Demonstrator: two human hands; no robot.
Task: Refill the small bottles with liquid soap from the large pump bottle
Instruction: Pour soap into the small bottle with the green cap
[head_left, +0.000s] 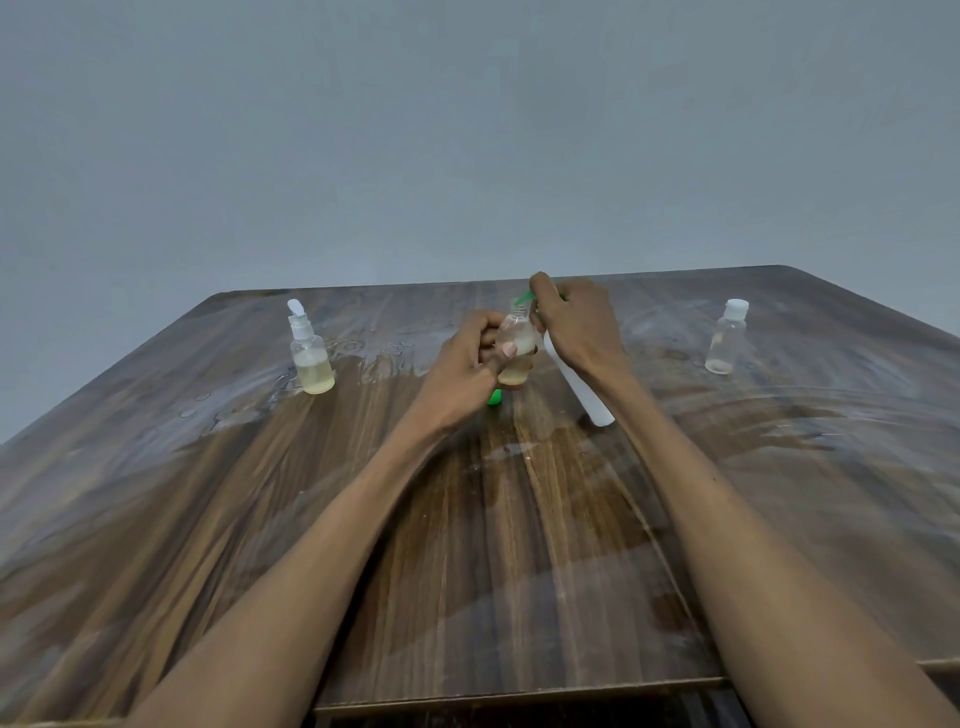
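Far left on the glossy wood-grain table (208, 519): clear flip-top bottle (310, 356), about half yellowish soap. Middle, left hand (467, 364) fingers curl round an uncapped clear small bottle (515, 349); right hand (579, 325) grips the tilted white pump bottle (584, 395), green nozzle mostly hidden. Right, 1 capped bottle (726, 338), nearly empty.

The left hand (467, 364) grips a small open bottle (516, 345); the right hand (576, 325) tilts the white pump bottle (584, 395) over it, table (519, 545) centre, twelve o'clock.
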